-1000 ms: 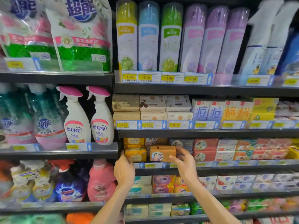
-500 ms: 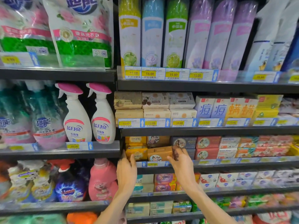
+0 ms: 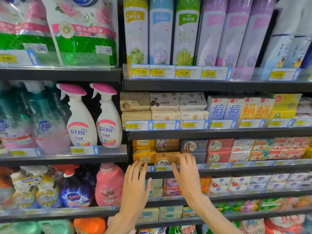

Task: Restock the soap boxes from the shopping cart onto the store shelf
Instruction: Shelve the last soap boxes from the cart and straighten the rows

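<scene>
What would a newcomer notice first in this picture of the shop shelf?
First, the two hands in the lower middle: the right hand has its fingers on a brown soap box at the shelf front, and the left hand reaches open beside it. Next, the two white spray bottles with pink caps stand on the left shelf, and tall pastel cans line the top.

Right hand (image 3: 186,174) covers the right end of a brown soap box (image 3: 164,159), its fingers blurred; whether they grip or only touch the box cannot be told. Below both hands, forearms run off the bottom edge. Far-right boxes (image 3: 287,149) blur.
</scene>
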